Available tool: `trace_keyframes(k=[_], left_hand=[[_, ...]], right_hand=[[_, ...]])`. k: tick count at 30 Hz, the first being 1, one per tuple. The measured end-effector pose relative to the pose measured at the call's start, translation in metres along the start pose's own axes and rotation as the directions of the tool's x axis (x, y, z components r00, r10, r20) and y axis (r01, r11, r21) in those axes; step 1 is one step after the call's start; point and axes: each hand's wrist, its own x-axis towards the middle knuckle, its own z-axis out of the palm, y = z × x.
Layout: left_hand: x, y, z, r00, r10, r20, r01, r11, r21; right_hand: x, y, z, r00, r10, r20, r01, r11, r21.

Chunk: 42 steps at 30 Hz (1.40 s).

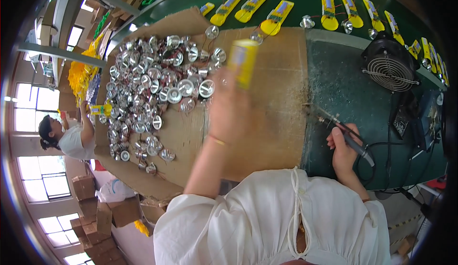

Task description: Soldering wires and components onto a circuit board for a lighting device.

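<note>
Smeared by motion, my left hand [230, 107] is over the cardboard, closed on a yellow plastic casing [244, 67] with a pale bluish patch. Just left of that hand lies a heap of silvery lamp reflectors [155, 81] with clear covers and thin red wires. My right hand [342, 153] grips a soldering iron [354, 143] on the right, its tip pointing up and left toward the cardboard's edge. A single reflector [256, 37] lies beyond the held casing.
More yellow casings [277, 17] with green boards line the table's far side, some wired to reflectors. A black fan [389, 69] stands at right, near a small dark tray [403, 121] and cables. Cardboard [281, 136] covers the middle. A co-worker [71, 133] is at far left.
</note>
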Motion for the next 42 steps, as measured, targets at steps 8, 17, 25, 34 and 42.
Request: trace_keyframes(k=[8, 17, 25, 34, 42], left_hand=[[-0.054, 0.033, 0.025, 1.0, 0.017, 0.011, -0.016, 0.992, -0.125], [-0.027, -0.04, 0.0, 0.966, 0.245, -0.087, -0.198, 0.909, 0.366], [-0.069, -0.035, 0.0, 0.95, 0.296, -0.1, -0.295, 0.955, 0.024], [-0.078, -0.066, -0.009, 0.94, -0.216, -0.262, 0.189, 0.974, -0.125], [-0.011, -0.043, 0.026, 0.934, 0.029, -0.355, 0.009, 0.994, 0.105]], right_hand=[[-0.001, -0.001, -0.006, 0.999, -0.044, -0.005, 0.044, 0.999, -0.001], [-0.008, 0.0, -0.005, 0.999, -0.033, 0.009, 0.033, 0.999, 0.006], [-0.007, -0.003, 0.001, 0.999, -0.032, 0.033, 0.032, 0.999, -0.006], [-0.013, -0.001, 0.001, 0.998, -0.044, 0.033, 0.044, 0.999, -0.01], [-0.02, -0.006, 0.007, 0.997, -0.033, 0.067, 0.035, 0.999, -0.033]])
